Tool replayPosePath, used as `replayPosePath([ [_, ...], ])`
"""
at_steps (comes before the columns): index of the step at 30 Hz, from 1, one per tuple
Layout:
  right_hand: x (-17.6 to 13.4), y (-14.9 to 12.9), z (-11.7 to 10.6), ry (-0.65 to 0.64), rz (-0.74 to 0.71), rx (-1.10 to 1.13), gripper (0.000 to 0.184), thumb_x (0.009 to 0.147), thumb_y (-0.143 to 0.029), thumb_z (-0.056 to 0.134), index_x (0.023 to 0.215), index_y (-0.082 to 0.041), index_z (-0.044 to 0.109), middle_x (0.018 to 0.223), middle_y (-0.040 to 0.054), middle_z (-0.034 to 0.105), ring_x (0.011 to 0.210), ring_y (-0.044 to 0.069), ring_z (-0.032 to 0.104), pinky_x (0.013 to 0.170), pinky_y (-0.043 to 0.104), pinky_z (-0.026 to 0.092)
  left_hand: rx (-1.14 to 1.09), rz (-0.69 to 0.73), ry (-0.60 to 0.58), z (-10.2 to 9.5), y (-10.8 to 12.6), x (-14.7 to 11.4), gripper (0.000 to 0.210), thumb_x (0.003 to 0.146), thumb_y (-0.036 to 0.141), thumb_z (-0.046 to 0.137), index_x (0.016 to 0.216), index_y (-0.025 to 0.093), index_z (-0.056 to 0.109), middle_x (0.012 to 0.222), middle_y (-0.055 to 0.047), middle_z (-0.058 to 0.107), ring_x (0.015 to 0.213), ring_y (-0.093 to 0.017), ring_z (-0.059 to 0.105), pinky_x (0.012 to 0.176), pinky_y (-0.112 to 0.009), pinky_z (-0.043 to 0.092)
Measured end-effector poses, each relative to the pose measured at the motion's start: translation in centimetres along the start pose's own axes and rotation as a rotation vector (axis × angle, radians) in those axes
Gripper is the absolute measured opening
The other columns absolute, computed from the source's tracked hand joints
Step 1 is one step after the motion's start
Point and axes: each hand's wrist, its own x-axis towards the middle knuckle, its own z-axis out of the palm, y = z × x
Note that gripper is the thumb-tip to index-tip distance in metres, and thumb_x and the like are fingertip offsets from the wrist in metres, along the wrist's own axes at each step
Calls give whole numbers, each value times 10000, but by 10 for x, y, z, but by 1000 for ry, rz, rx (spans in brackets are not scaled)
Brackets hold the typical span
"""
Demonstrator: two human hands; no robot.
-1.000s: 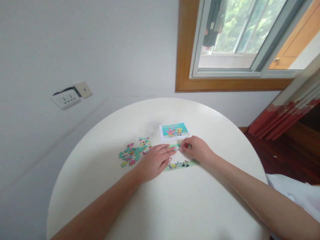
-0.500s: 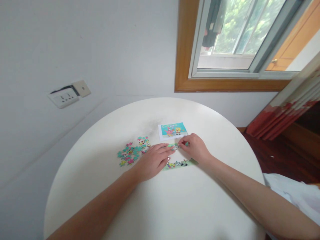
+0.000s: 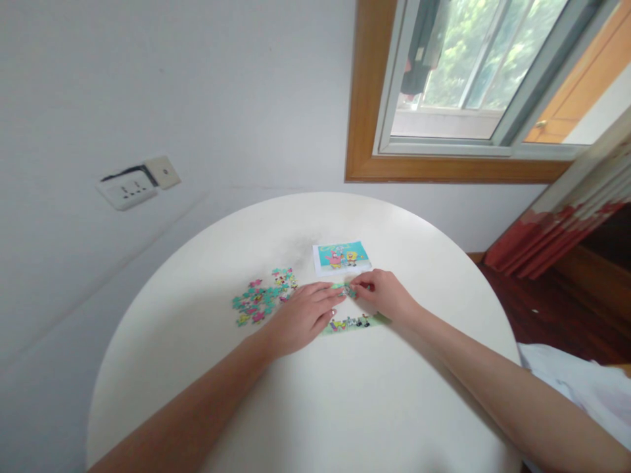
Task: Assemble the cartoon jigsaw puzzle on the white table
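Note:
My left hand [image 3: 302, 320] lies flat with its fingers stretched out, the fingertips resting on the left part of a joined upper strip of jigsaw puzzle [image 3: 346, 290]. At the right end of that strip, my right hand [image 3: 387, 295] pinches a small puzzle piece between thumb and forefinger; the fingers mostly hide it. Nearer to me, a joined lower strip of puzzle [image 3: 351, 324] shows green ground and small figures. Bare white tabletop shows between the two strips. Loose puzzle pieces [image 3: 256, 301], teal, pink and yellow, lie spread to the left of my left hand.
Behind the puzzle lies a picture card [image 3: 344, 256] with a pink and a yellow cartoon figure. Everything rests on a round white table [image 3: 315, 407] against the wall. A wall socket [image 3: 131, 189] is at left, a window [image 3: 453, 79] and a red-white curtain [image 3: 537, 230] at right.
My right hand has shifted slightly down and lies a little closer over the upper strip's right end, still pinching. My left hand stays in place.

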Motion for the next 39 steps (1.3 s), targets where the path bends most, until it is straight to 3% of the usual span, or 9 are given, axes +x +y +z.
replayPosePath([
  [5, -2, 4, -6, -76, 0, 104, 219, 858, -243, 528, 876, -214, 745, 786, -9, 723, 671, 125, 592, 657, 224, 421, -5, -2, -15, -1, 1, 0, 382, 971, 269, 405, 1334, 301, 520, 1358, -16, 561, 1275, -220, 447, 1071, -436, 368],
  [11, -1, 9, -12, -29, -122, -114, 195, 786, -185, 618, 939, -210, 737, 843, 30, 705, 822, 177, 587, 790, 277, 433, -4, -8, -22, 0, 0, 0, 377, 971, 268, 404, 1326, 282, 531, 1361, -15, 560, 1281, -221, 440, 1077, -441, 362],
  [15, -1, 13, -11, -56, -219, -188, 219, 798, -232, 646, 1001, -218, 729, 918, 62, 671, 890, 195, 574, 845, 309, 424, -6, -11, -28, 1, -1, 0, 384, 969, 265, 405, 1335, 289, 520, 1363, -14, 557, 1279, -223, 441, 1077, -448, 362],
  [28, 1, 15, -9, -98, -222, -260, 250, 848, -324, 626, 1067, -245, 719, 966, 68, 636, 881, 188, 535, 847, 318, 386, -11, -1, -12, 1, -2, 0, 391, 969, 265, 409, 1348, 294, 503, 1376, -21, 543, 1282, -225, 437, 1069, -452, 370],
  [39, -2, 11, -14, -131, -262, -304, 275, 859, -303, 623, 1126, -304, 690, 947, 51, 622, 907, 192, 521, 775, 312, 339, -22, 2, 0, 1, -2, 0, 385, 957, 253, 425, 1325, 294, 530, 1328, -24, 584, 1263, -226, 453, 1070, -447, 371],
])
